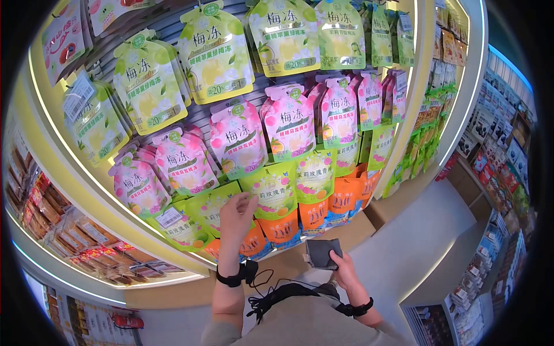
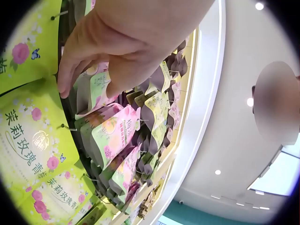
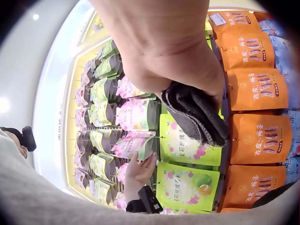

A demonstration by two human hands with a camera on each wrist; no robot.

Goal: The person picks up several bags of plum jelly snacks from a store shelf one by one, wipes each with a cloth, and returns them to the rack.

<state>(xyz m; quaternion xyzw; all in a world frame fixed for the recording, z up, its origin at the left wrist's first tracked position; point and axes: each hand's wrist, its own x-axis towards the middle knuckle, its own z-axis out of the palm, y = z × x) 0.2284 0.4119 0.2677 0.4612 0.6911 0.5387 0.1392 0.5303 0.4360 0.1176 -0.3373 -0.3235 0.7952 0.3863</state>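
Note:
My left hand is raised in front of the hanging pouches, its fingers loosely bent with nothing gripped. In the left wrist view its fingertips come right at the top edge of the light-green pouches, just below the pink pouches. From the right wrist view, the left hand overlaps the lower part of a pink pouch. Lower and to the right, my right hand grips a folded dark grey cloth, thumb on top. That cloth hangs close before the green pouches.
Hooks carry rows of yellow-green pouches above the pink ones, with orange pouches and blue bags below. A curved lit shelf frame borders the rack at left. Low display bins stand across the aisle floor at right.

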